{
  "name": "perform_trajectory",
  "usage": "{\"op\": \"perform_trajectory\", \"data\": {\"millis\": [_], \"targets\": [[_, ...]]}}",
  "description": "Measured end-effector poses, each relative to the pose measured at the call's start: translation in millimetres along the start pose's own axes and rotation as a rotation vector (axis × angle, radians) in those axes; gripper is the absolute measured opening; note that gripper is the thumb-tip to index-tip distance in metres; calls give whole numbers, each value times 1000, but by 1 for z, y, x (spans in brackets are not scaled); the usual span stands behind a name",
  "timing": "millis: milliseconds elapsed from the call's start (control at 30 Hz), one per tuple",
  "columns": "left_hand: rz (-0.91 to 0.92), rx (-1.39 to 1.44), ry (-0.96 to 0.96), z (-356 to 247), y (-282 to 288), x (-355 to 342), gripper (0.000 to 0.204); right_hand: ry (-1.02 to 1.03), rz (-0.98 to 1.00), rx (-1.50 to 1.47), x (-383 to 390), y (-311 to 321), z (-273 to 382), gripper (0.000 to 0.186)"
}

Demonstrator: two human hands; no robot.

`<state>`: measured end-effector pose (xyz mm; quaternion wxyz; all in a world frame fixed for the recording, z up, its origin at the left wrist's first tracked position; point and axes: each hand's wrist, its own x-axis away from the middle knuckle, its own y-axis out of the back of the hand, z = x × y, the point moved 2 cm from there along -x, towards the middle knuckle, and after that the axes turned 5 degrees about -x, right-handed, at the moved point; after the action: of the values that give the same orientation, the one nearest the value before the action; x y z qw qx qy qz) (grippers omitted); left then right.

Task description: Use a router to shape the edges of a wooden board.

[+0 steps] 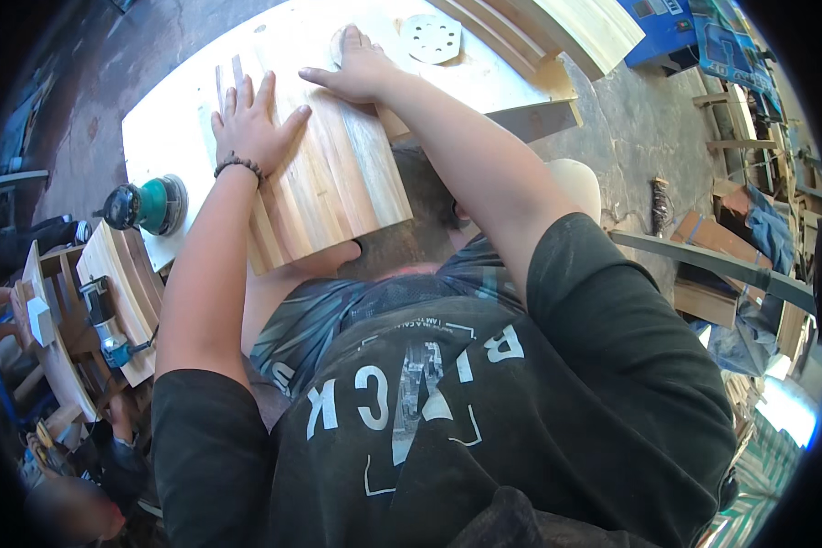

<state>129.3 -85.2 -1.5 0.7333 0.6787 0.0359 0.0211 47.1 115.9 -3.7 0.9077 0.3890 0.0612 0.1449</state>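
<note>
A striped wooden panel (333,196), made of light and brown strips glued side by side, lies on the white worktable and overhangs its near edge. My left hand (258,128), with a dark beaded bracelet at the wrist, rests flat on the panel with fingers spread. Further to the right, my right hand (361,71) lies at the panel's far part, thumb stretched out sideways and fingers extended. A pale, rounded edge shows beside its fingers; what it belongs to is mostly covered. Close by on the table is a white sanding disc (431,39) with several holes.
A green orbital sander (155,205) stands at the worktable's (187,119) left edge. Wooden boards (557,36) are stacked at the far right. On the left, another power tool (105,320) lies on wooden boxes, near a person (73,507). A metal bar (712,260) extends at right.
</note>
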Motion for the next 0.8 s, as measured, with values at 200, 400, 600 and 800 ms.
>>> {"op": "perform_trajectory", "data": {"millis": [200, 400, 600, 800], "targets": [[28, -17, 7, 0, 5, 2, 96, 112, 110, 38, 79, -16, -28, 133], [79, 6, 16, -2, 11, 1, 94, 9, 29, 52, -59, -17, -20, 133], [80, 33, 16, -2, 13, 2, 94, 12, 19, -17, -31, -17, -13, 122], [130, 23, 64, 1, 13, -6, 98, -69, 81, 22, -38, -14, 1, 128]]}}
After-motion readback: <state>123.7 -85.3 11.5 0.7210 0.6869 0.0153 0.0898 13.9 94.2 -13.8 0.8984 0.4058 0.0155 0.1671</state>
